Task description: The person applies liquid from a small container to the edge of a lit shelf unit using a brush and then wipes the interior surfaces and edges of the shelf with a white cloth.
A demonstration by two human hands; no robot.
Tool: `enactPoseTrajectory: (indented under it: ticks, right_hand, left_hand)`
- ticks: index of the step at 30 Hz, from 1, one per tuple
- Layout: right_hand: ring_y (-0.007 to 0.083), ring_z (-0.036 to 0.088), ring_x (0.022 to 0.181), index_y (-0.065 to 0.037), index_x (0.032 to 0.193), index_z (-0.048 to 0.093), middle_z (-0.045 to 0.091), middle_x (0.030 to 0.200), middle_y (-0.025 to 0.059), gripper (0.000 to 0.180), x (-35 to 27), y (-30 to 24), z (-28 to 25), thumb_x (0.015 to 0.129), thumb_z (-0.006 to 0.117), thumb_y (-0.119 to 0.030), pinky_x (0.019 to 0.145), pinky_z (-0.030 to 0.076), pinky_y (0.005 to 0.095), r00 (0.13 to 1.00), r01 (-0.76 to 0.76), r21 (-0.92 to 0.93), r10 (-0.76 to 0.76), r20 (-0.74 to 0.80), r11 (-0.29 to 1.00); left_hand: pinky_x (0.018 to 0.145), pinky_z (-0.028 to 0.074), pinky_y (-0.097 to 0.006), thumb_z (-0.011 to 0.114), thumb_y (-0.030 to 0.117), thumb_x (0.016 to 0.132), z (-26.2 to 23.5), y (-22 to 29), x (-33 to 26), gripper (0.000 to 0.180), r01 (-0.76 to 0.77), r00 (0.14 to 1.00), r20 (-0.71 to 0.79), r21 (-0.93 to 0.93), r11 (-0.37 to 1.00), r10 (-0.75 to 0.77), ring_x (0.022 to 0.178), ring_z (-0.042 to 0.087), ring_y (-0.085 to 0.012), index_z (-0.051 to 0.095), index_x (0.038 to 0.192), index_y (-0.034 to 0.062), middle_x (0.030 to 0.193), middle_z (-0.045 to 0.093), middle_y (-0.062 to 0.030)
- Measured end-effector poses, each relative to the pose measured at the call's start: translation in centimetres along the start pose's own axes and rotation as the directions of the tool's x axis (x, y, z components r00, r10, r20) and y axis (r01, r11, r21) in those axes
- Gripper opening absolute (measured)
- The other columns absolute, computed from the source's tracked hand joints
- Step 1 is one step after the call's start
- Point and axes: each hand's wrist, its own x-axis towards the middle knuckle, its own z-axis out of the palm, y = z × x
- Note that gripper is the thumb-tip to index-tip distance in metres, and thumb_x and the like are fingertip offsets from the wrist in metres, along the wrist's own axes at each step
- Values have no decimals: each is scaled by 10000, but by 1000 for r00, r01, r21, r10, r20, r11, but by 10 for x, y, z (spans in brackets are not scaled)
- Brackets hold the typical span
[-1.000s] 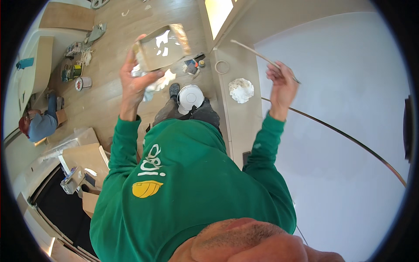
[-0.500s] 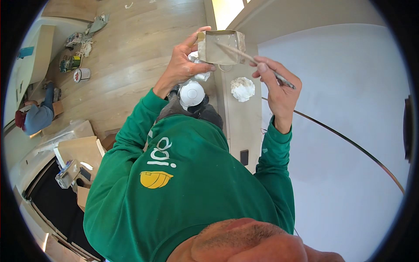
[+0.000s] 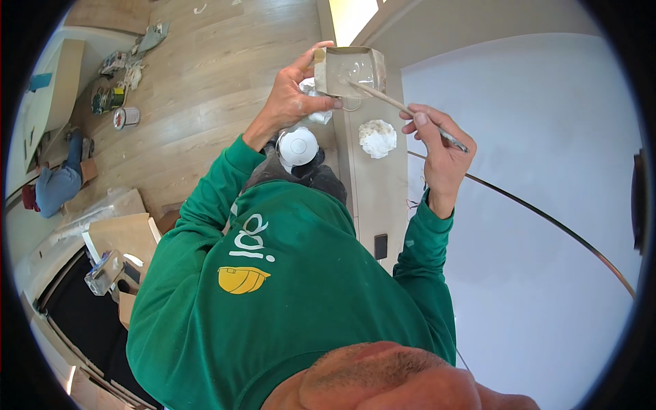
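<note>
My left hand (image 3: 290, 96) holds a small grey square container (image 3: 350, 70) with pale wet liquid inside, raised in front of me. My right hand (image 3: 441, 154) grips a thin brush (image 3: 403, 109) by its handle. The brush tip rests inside the container. A crumpled white rag or lump (image 3: 377, 138) lies on the narrow beige ledge (image 3: 372, 198) just below the container. I wear a green sweatshirt.
A white wall (image 3: 533, 205) fills the right side, with a thin dark cable (image 3: 547, 217) curving across it. Far below lie a wooden floor (image 3: 198, 82), a round white lid or bucket (image 3: 298, 145), paint cans (image 3: 109, 102), boxes and another person (image 3: 58, 184) at left.
My left hand brought the container from the upper left to in front of the ledge. My right hand moved in and put the brush tip into the container.
</note>
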Motion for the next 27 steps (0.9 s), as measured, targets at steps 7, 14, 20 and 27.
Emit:
enactPoseTrajectory:
  ticks: [7,14,20,27]
  right_hand:
    - [174,654,713,71,1047,685,705,900,169,196,-25,10,-9,894,636,-41,674,521,272,995,29,105,-18,-101,994]
    - [190,671,723,73,1069,677,708,930,190,207,-39,23,-16,885,634,-11,682,541,287,991,84,37,-80,-103,996]
    - [197,676,721,71,1065,680,710,911,196,203,-40,27,-25,897,626,-30,668,530,276,989,81,64,-72,-130,995]
    - [208,674,698,92,1051,668,703,868,215,226,-34,63,-21,914,609,-78,623,493,279,978,-34,252,84,-192,967]
  left_hand:
    - [962,457,-319,831,19,661,-2,-5,5,870,-36,996,-79,-6,999,35,1056,618,-144,437,1434,93,1098,691,-71]
    - [870,518,-293,828,9,655,1,-9,10,866,-58,987,-152,2,998,57,964,642,-131,430,1422,60,1068,696,-73]
    - [850,526,-291,821,-2,655,6,-14,14,871,-84,986,-138,59,995,91,948,645,-134,425,1427,67,1065,695,-83]
    - [858,530,-297,801,-24,638,7,-23,18,861,-19,982,-187,-3,1000,19,961,648,-149,446,1417,72,1088,681,-86]
